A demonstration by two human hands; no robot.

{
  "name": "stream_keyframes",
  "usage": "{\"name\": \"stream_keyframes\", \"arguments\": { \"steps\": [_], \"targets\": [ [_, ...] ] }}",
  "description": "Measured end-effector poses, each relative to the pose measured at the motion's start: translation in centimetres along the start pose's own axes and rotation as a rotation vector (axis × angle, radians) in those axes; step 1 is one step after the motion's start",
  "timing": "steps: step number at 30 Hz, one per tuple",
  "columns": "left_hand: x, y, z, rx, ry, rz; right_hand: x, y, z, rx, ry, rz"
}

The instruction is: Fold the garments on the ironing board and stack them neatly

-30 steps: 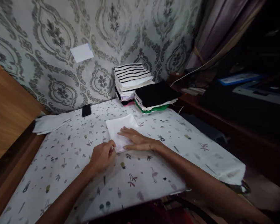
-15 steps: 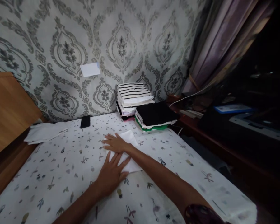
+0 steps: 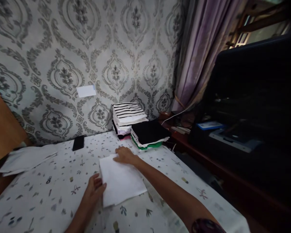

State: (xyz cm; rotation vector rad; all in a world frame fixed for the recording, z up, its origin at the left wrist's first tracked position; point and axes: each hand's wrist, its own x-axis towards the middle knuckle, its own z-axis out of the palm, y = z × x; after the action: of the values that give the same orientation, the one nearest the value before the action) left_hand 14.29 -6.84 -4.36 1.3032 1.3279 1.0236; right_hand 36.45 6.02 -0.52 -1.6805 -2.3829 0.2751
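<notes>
A folded white cloth (image 3: pixel 122 183), roughly square, lies flat on the patterned sheet in front of me. My right hand (image 3: pixel 126 156) is at its far edge, thumb on top and fingers curled over the edge, gripping it. Beside the near left edge is my left hand (image 3: pixel 93 191), its fingers loosely bent and thumb apart. The left thumb tip reaches the cloth's edge; I see nothing held in that hand.
Beyond the cloth stand a stack of folded clothes with a striped top (image 3: pixel 128 110) and a lower stack topped with black (image 3: pixel 150 132). A black phone (image 3: pixel 78 143) and white folded cloths (image 3: pixel 26 158) lie to the left. A dark desk (image 3: pixel 184 139) borders the right.
Both hands have come off the cloth's middle: the left moved to its left edge, the right to its far edge. More of the cloth shows. The view has tilted up and right.
</notes>
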Motion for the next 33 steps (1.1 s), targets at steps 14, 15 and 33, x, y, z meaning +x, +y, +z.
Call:
{"name": "stream_keyframes", "arguments": {
  "steps": [14,15,33],
  "targets": [
    [1.2,6.2,-1.6,-0.450,-0.030,-0.343,-0.9,4.1,-2.7,0.452,-0.097,0.108],
    [1.2,6.3,-1.7,-0.511,0.011,-0.335,-1.8,4.2,-2.5,0.498,-0.103,0.133],
    [5.0,13.5,1.3,-0.313,-0.165,-0.260,-6.4,6.2,-8.7,1.429,0.050,0.272]
  ]
}}
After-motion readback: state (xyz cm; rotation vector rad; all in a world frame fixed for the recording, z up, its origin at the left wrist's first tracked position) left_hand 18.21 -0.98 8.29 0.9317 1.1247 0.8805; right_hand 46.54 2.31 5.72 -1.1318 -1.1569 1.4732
